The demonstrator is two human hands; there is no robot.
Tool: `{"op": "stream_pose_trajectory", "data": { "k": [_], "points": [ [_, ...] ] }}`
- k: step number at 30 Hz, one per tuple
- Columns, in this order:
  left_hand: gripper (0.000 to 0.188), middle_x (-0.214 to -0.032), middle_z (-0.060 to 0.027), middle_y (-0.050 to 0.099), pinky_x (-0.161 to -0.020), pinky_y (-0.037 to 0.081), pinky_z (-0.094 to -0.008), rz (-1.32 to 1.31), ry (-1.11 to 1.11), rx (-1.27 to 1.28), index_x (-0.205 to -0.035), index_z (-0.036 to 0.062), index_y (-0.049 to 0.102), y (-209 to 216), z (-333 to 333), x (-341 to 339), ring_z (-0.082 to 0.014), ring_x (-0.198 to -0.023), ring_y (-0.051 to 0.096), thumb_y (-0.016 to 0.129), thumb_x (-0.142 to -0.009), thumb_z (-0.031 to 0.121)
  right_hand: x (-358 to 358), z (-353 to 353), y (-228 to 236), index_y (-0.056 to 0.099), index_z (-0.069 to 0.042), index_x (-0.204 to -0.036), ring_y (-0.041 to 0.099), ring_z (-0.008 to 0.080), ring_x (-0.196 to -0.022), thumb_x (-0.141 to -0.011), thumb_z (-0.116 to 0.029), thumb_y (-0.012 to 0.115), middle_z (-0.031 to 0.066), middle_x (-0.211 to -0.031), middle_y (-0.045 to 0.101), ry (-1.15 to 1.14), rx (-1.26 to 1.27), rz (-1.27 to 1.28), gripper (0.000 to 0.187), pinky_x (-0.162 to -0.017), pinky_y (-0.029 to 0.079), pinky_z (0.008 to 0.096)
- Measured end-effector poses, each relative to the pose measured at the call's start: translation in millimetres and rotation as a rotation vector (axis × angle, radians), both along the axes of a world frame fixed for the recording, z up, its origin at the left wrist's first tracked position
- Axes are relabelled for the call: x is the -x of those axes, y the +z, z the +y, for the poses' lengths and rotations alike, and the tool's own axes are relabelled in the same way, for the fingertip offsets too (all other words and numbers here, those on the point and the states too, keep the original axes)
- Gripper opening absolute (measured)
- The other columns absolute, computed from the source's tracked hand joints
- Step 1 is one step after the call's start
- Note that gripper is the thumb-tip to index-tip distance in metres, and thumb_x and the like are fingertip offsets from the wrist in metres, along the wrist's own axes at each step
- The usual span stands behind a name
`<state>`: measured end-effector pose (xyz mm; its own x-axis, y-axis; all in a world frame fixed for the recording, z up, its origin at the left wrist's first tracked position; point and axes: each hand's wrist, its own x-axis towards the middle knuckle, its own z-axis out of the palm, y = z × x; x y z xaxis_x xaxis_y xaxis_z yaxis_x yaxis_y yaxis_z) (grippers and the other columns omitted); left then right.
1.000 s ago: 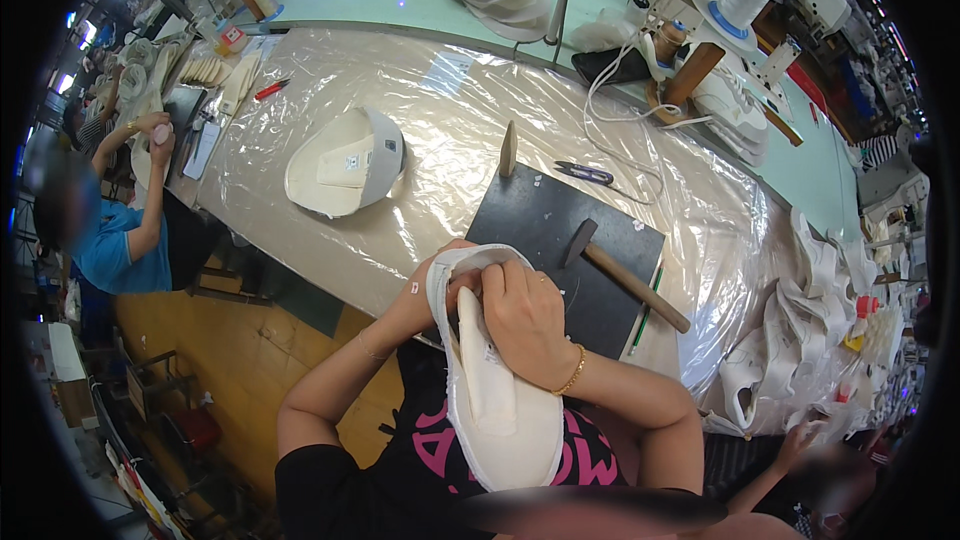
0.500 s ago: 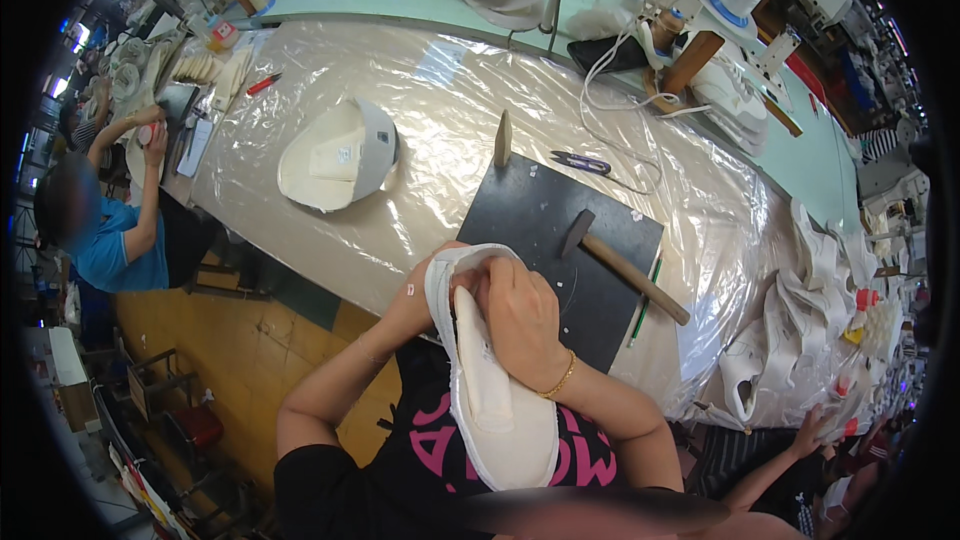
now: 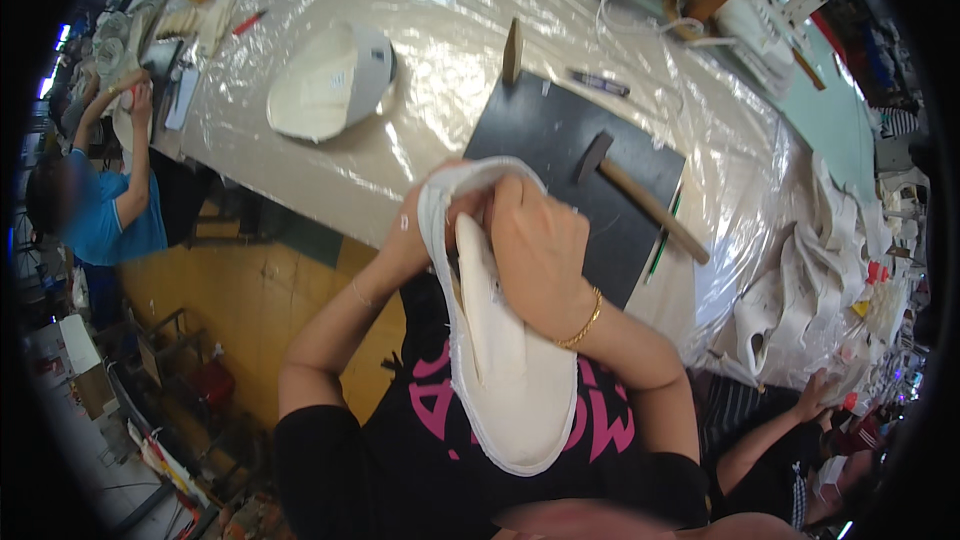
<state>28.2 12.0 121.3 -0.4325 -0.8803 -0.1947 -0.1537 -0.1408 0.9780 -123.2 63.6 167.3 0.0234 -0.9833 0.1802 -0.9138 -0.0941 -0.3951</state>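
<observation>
A cream-white sewn shoe upper (image 3: 520,410) is held in front of my chest, its toe end toward me and its heel end over the table edge. My left hand (image 3: 405,230) wraps the heel from outside, its fingers hidden behind the material. Curled into the opening, my right hand (image 3: 540,260) grips the heel lining; its fingertips are out of sight. A cream padded tongue piece (image 3: 485,290) lies inside the upper. Beyond my hands is a black mat (image 3: 560,115) bearing a wooden-handled hammer (image 3: 655,210).
Another shoe upper (image 3: 330,90) stands on the plastic-covered table (image 3: 440,60). Near the mat are thread snips (image 3: 600,82), a brown upright piece (image 3: 513,50) and a green pencil (image 3: 657,250). White uppers (image 3: 800,280) pile at right. Co-workers are at left (image 3: 115,200) and lower right (image 3: 770,450).
The view has tipped downward, so the table items sit higher in the picture. Both hands keep hold of the shoe upper, and my right hand stays in its opening.
</observation>
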Motion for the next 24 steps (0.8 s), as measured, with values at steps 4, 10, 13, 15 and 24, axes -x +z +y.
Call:
{"op": "stream_pose_trajectory", "data": {
  "k": [4, 10, 13, 15, 24],
  "points": [
    [0.024, -0.093, -0.0059, 0.067, -0.079, 0.050, -0.0277, 0.033, 0.005, -0.079, -0.114, -0.0008, 0.061, 10.1, 2.5, -1.0, -0.0111, -0.086, 0.060, 0.059, -0.096, 0.016, 1.5, -3.2, -3.5, 0.057, -0.007, -0.083, 0.063, 0.0291, -0.058, -0.083, -0.016, 0.069, 0.0108, -0.074, 0.061, 0.020, 0.132, -0.028, 0.015, -0.052, 0.049, 0.0397],
    [0.029, -0.095, -0.0071, 0.068, -0.079, 0.051, -0.0280, 0.064, -0.015, -0.096, -0.116, 0.0004, 0.061, 9.9, -2.5, 0.4, -0.0120, -0.085, 0.062, 0.058, -0.095, 0.020, 12.8, -10.5, -7.8, 0.060, -0.006, -0.088, 0.061, 0.0279, -0.058, -0.080, -0.010, 0.071, 0.0088, -0.077, 0.062, 0.104, 0.225, -0.142, 0.014, -0.055, 0.048, 0.0373],
    [0.031, -0.099, -0.0078, 0.068, -0.080, 0.051, -0.0281, 0.070, -0.049, -0.040, -0.118, 0.0005, 0.060, 0.2, -5.2, 1.0, -0.0128, -0.086, 0.063, 0.058, -0.095, 0.021, 14.2, -13.9, -6.6, 0.060, -0.006, -0.089, 0.061, 0.0277, -0.060, -0.081, -0.006, 0.070, 0.0090, -0.079, 0.062, 0.112, 0.251, -0.203, 0.013, -0.056, 0.048, 0.0369],
    [0.031, -0.102, -0.0081, 0.067, -0.080, 0.052, -0.0282, 0.047, -0.080, 0.009, -0.119, 0.0005, 0.060, -4.4, -7.8, 1.4, -0.0132, -0.087, 0.064, 0.058, -0.095, 0.021, 16.2, -17.7, -3.6, 0.060, -0.005, -0.089, 0.061, 0.0278, -0.063, -0.082, -0.003, 0.069, 0.0095, -0.079, 0.061, 0.137, 0.286, -0.257, 0.012, -0.057, 0.048, 0.0366],
    [0.031, -0.102, -0.0065, 0.066, -0.075, 0.059, -0.0269, 0.119, -0.018, -0.323, -0.118, 0.0016, 0.058, 21.4, 3.0, 6.1, -0.0126, -0.094, 0.066, 0.069, -0.090, 0.009, 54.6, -33.3, 18.9, 0.055, -0.001, -0.100, 0.057, 0.0087, -0.067, -0.099, -0.008, 0.058, 0.0086, -0.093, 0.068, 0.238, -0.028, -0.858, 0.008, -0.060, 0.046, 0.0215]
  ]
}}
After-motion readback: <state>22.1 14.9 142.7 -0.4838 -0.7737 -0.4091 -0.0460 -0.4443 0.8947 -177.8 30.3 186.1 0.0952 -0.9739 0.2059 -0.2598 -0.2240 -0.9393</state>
